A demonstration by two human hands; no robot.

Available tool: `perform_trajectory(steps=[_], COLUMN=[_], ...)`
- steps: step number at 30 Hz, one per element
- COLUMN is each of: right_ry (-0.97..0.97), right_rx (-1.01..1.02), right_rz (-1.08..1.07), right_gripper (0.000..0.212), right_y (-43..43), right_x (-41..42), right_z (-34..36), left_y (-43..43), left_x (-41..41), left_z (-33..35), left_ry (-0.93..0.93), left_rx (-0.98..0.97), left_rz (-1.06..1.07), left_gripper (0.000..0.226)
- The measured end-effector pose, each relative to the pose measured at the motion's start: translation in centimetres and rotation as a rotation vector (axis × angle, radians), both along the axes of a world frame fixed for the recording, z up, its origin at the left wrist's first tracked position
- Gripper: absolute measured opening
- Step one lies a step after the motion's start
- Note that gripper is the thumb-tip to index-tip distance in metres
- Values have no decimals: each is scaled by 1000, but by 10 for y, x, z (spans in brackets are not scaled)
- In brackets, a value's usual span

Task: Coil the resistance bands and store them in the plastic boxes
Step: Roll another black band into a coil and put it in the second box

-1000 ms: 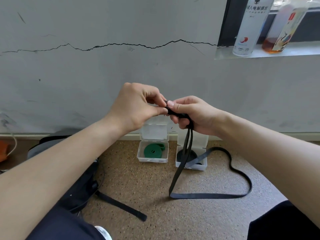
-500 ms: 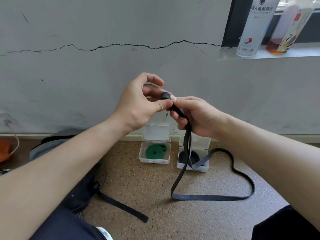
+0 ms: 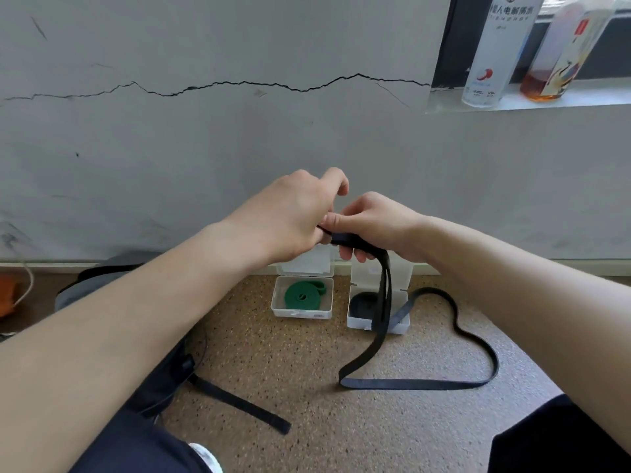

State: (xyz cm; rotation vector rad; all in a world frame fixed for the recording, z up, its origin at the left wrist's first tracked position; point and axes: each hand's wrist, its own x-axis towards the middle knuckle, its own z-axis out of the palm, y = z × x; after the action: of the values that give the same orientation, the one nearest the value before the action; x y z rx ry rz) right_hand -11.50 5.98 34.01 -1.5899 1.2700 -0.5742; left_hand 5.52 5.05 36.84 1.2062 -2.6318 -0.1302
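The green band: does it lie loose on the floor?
No, the green band sits coiled inside the open plastic box.

Black band [image 3: 415, 383]: matt, smooth, rubbery strip with a faint grey sheen.
Green band [image 3: 300, 297]: matt rubbery coil.
Left box [image 3: 302, 314]: clear, smooth plastic, slightly cloudy.
Right box [image 3: 358, 324], just right of the left box: the same clear plastic.
Floor [image 3: 307, 370] under the left box: matt, grainy, brown and speckled.
Wall [image 3: 239, 148] behind the left box: matt grey plaster, cracked.
Strap [image 3: 239, 402] in front of the left box: dark woven cloth.
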Motion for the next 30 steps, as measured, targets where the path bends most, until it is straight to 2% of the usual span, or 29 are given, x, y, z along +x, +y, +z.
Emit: perform_trajectory(steps=[2,4,6,10,13,17,21,23,27,30], right_ry=[-31,-94,-195,-501,-672,-771,-751,-647,-339,-222], right_rx=[30,77,124,182,214,238,229,209,194,183], right_rz=[-6,4,14,31,76,160,192,200,158,139], right_gripper=[50,43,40,33,29,28,32,35,52,54], right_y=[0,-2,-3,-4,-4,-3,-1,-1,0,0], right_x=[-1,-7,-12,-15,-16,-19,-21,-24,-29,-29], right_z=[-3,-4,-4,-5,-6,-5,-3,-1,1,4], left_y=[-1,-1,0,6,7,10,11,8,6,4], left_x=[-3,-3,1,4,2,-1,0,3,11,16], left_z=[-2,-3,-7,-20,-17,-7,0,2,4,6], left_ry=[-27,90,325,929,1117,1135,1029,925,707,479], left_rx=[-14,67,187,541,583,557,470,394,286,129], left_rz=[17,38,70,73,56,-45,-72,-48,-24,-29], left_gripper=[54,52,51,42,36,32,22,24,25,25])
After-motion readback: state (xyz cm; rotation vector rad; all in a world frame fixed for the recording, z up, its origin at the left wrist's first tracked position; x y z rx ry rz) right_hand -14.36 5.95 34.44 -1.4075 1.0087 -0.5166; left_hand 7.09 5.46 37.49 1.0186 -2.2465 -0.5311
